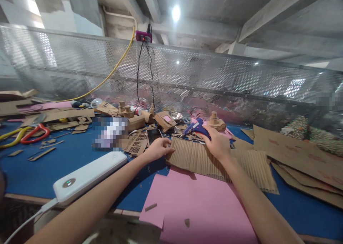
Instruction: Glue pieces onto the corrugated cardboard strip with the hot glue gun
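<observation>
My right hand (217,142) is closed round a blue hot glue gun (197,128), whose nozzle points left, just above the far edge of a ribbed sheet of corrugated cardboard (198,157). At that sheet's left end, my left hand (160,148) has its fingers curled and pinches the corner. The sheet extends to the right under my right forearm. Beneath it, pink paper (203,204) hangs over the table's front edge, with small cardboard scraps on it. A dark-screened phone (154,135) lies just behind my left hand.
On the blue table (80,162) stand a white power bank (89,174), red-handled scissors (35,134) and cardboard scraps at left. Small cardboard models (214,120) line the back. Flat cardboard sheets (297,154) lie at right. Behind rises a perforated metal screen (171,79) with a power strip (144,36).
</observation>
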`<state>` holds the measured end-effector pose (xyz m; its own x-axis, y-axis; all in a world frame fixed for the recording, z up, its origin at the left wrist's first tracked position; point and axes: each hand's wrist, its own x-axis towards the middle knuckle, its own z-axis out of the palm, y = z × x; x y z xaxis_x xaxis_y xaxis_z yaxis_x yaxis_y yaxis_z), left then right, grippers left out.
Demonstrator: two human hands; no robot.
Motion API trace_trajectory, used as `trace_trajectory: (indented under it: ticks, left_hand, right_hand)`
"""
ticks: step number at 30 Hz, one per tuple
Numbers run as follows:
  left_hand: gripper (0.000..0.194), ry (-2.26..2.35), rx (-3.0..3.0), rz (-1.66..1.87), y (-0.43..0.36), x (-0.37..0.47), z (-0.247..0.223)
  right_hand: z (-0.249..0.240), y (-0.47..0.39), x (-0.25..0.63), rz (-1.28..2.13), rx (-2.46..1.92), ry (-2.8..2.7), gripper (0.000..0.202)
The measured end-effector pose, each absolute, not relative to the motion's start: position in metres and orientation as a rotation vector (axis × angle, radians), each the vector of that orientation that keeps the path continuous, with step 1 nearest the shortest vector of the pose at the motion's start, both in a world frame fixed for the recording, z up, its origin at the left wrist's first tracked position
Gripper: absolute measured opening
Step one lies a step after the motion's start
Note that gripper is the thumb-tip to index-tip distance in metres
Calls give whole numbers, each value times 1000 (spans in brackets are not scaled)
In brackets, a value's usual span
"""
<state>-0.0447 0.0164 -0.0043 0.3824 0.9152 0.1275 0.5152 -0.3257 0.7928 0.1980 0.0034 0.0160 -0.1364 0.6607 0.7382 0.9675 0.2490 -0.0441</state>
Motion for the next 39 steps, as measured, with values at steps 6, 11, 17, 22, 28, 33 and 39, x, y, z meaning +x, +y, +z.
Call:
trace_trajectory:
  ticks: [6,11,17,22,28,33,39]
  left_hand:
    - [34,1225,1991,781,17,-45,-5]
    - [35,1233,1991,766,15,-45,-3]
    - [33,1246,2006,765,16,-45,-3]
    - [33,1243,2003,762,17,-45,-5]
    - [34,1255,2020,769,18,-44,-5]
    - [32,1263,2038,761,18,-44,-5]
    - [33,1268,2044,765,19,-44,-7]
  right_hand:
    - [17,3,198,-627,-1532,-1872,36]
    - [17,3,199,-646,-1533,-1868,36]
    - [15,6,201,-649,-1516,-1883,36]
    - [15,6,202,-666,-1504,-1890,36]
    - [17,3,201,-698,-1489,-1907,36]
    - [19,2,201,-696,-1500,-1930,35]
    - [19,1,202,-704,-1502,-1923,34]
